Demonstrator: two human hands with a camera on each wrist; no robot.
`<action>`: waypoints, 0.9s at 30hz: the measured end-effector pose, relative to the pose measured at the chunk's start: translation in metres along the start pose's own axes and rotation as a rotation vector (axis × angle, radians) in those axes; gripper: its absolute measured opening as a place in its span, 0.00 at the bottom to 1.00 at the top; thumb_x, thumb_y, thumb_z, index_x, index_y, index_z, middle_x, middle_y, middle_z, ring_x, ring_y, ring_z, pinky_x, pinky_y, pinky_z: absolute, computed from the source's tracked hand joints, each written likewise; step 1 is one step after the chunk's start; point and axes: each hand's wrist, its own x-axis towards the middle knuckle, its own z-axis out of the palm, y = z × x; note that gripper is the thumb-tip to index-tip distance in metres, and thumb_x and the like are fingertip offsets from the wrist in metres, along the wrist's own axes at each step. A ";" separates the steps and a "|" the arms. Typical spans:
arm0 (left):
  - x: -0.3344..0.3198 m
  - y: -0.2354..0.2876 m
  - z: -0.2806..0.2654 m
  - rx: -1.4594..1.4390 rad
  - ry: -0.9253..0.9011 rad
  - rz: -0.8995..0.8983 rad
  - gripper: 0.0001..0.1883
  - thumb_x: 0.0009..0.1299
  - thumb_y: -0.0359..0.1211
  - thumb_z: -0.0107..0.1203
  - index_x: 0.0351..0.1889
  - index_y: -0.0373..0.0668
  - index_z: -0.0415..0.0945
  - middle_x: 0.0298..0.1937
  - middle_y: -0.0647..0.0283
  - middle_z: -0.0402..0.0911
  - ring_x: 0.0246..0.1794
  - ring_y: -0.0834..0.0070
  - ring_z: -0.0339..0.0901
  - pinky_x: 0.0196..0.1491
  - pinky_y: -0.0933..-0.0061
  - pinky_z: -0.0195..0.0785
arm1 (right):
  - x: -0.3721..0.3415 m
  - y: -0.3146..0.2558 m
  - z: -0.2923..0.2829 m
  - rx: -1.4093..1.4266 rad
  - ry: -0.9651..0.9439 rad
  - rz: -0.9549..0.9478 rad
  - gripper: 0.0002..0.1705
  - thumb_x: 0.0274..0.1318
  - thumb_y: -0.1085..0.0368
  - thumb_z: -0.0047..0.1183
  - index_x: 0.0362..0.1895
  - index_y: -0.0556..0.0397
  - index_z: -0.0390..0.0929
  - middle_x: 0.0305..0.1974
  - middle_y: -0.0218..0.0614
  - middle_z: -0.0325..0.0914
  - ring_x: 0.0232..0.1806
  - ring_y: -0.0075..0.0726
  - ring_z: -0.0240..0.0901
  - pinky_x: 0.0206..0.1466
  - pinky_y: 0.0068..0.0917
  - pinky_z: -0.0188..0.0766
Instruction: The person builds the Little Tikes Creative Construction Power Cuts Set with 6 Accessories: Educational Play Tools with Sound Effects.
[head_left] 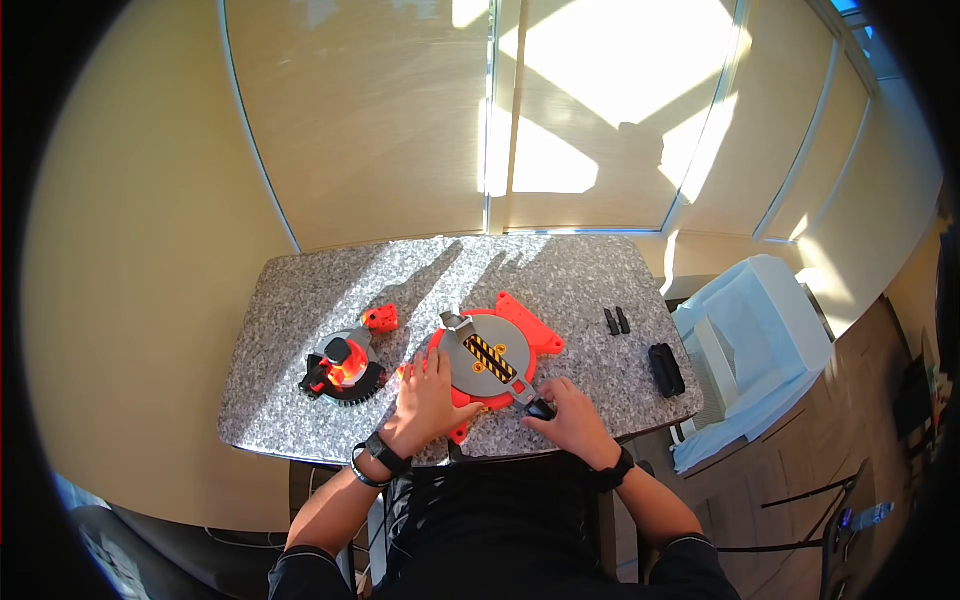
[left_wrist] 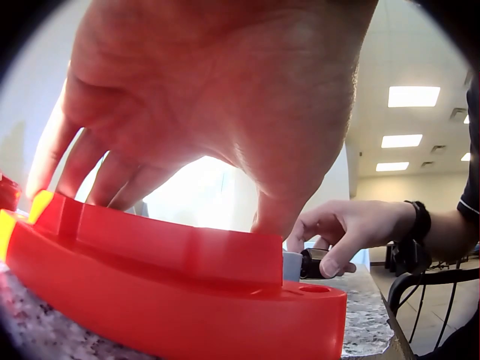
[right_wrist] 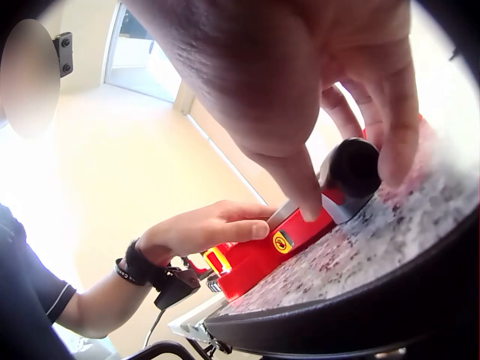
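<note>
A toy miter saw base lies on the table: a red frame [head_left: 530, 325] around a grey round turntable [head_left: 512, 345] with a black-and-yellow striped strip. My left hand [head_left: 425, 400] rests over the left side of the frame, fingers spread and thumb toward the front edge. At the front right, my right hand [head_left: 578, 425] pinches the black knob [right_wrist: 354, 166] on the turntable's grey arm between thumb and fingers. Left of the base sits the saw's upper part [head_left: 345, 370], grey, black and orange-red, with a toothed dark blade edge.
The speckled granite-look table [head_left: 300, 290] has rounded corners. Two small black pieces [head_left: 617, 321] and a black case [head_left: 666, 371] lie on its right side. Beyond the right edge stands a chair with a light blue cover [head_left: 760, 350]. A panelled wall [head_left: 370, 130] rises behind.
</note>
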 end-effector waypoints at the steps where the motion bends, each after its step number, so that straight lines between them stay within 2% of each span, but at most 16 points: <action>1: 0.000 -0.001 0.000 0.012 0.036 0.016 0.60 0.59 0.65 0.68 0.73 0.24 0.61 0.73 0.39 0.69 0.74 0.42 0.66 0.73 0.47 0.63 | 0.000 0.001 0.000 -0.014 -0.019 0.004 0.26 0.51 0.56 0.76 0.47 0.56 0.78 0.43 0.42 0.79 0.42 0.46 0.82 0.44 0.39 0.80; 6: -0.001 -0.003 0.003 -0.011 0.071 0.038 0.60 0.57 0.64 0.69 0.73 0.24 0.61 0.71 0.40 0.70 0.72 0.43 0.68 0.72 0.47 0.65 | 0.000 0.002 -0.001 0.021 -0.028 -0.004 0.26 0.50 0.57 0.76 0.48 0.55 0.78 0.42 0.43 0.80 0.40 0.45 0.82 0.43 0.39 0.80; 11: 0.000 0.000 0.000 -0.028 0.085 0.029 0.59 0.56 0.63 0.71 0.72 0.25 0.62 0.70 0.40 0.71 0.71 0.43 0.69 0.71 0.47 0.65 | 0.000 0.000 -0.004 0.065 -0.040 0.017 0.23 0.55 0.60 0.72 0.50 0.55 0.79 0.39 0.46 0.83 0.36 0.48 0.83 0.43 0.40 0.80; 15: 0.002 0.000 0.001 -0.052 0.053 0.016 0.58 0.55 0.62 0.72 0.71 0.25 0.62 0.70 0.41 0.69 0.72 0.44 0.67 0.71 0.48 0.65 | 0.001 0.001 -0.005 0.074 -0.049 0.015 0.23 0.57 0.56 0.70 0.51 0.55 0.79 0.39 0.47 0.84 0.37 0.51 0.84 0.43 0.43 0.80; 18: 0.001 0.001 0.000 -0.065 0.057 0.016 0.58 0.55 0.61 0.72 0.71 0.25 0.62 0.70 0.41 0.70 0.72 0.44 0.67 0.72 0.48 0.65 | 0.004 -0.005 -0.007 -0.007 -0.106 0.048 0.25 0.58 0.53 0.69 0.52 0.55 0.79 0.42 0.48 0.84 0.42 0.54 0.84 0.46 0.45 0.80; 20: 0.001 0.000 0.001 -0.077 0.074 0.019 0.57 0.55 0.61 0.72 0.70 0.26 0.62 0.69 0.41 0.71 0.71 0.42 0.68 0.71 0.46 0.65 | 0.005 -0.011 -0.005 -0.126 -0.027 -0.072 0.27 0.59 0.51 0.66 0.54 0.56 0.76 0.47 0.50 0.83 0.46 0.56 0.82 0.49 0.48 0.79; 21: 0.001 0.000 0.004 -0.065 0.083 0.022 0.57 0.55 0.61 0.72 0.71 0.26 0.62 0.70 0.40 0.71 0.72 0.42 0.68 0.72 0.46 0.64 | 0.008 -0.016 -0.005 -0.126 -0.027 -0.074 0.27 0.59 0.51 0.66 0.54 0.56 0.76 0.47 0.50 0.83 0.46 0.56 0.82 0.49 0.48 0.79; 23: 0.001 -0.001 0.005 -0.053 0.092 0.026 0.58 0.55 0.61 0.72 0.71 0.27 0.62 0.70 0.40 0.70 0.72 0.41 0.67 0.72 0.46 0.64 | 0.013 -0.024 -0.006 -0.137 -0.086 -0.002 0.27 0.59 0.51 0.67 0.52 0.59 0.75 0.56 0.53 0.78 0.55 0.59 0.78 0.54 0.49 0.78; 24: 0.001 0.000 0.004 -0.053 0.087 0.018 0.58 0.55 0.61 0.72 0.72 0.27 0.61 0.71 0.40 0.70 0.73 0.41 0.66 0.73 0.45 0.63 | 0.014 -0.022 -0.003 -0.137 -0.087 -0.001 0.27 0.59 0.51 0.67 0.52 0.59 0.75 0.56 0.53 0.78 0.55 0.59 0.78 0.54 0.49 0.78; 26: 0.000 0.000 0.005 -0.052 0.082 0.009 0.58 0.56 0.61 0.71 0.72 0.27 0.61 0.72 0.39 0.69 0.74 0.40 0.66 0.73 0.45 0.63 | 0.017 -0.018 0.003 -0.154 -0.013 -0.119 0.27 0.59 0.52 0.67 0.48 0.63 0.74 0.64 0.60 0.71 0.64 0.64 0.71 0.62 0.49 0.75; 27: 0.000 -0.001 0.007 -0.051 0.079 0.005 0.58 0.56 0.61 0.71 0.72 0.27 0.61 0.72 0.39 0.69 0.74 0.40 0.65 0.73 0.45 0.62 | 0.017 -0.017 0.004 -0.154 -0.014 -0.120 0.27 0.59 0.52 0.67 0.48 0.63 0.74 0.64 0.60 0.71 0.64 0.64 0.71 0.62 0.49 0.75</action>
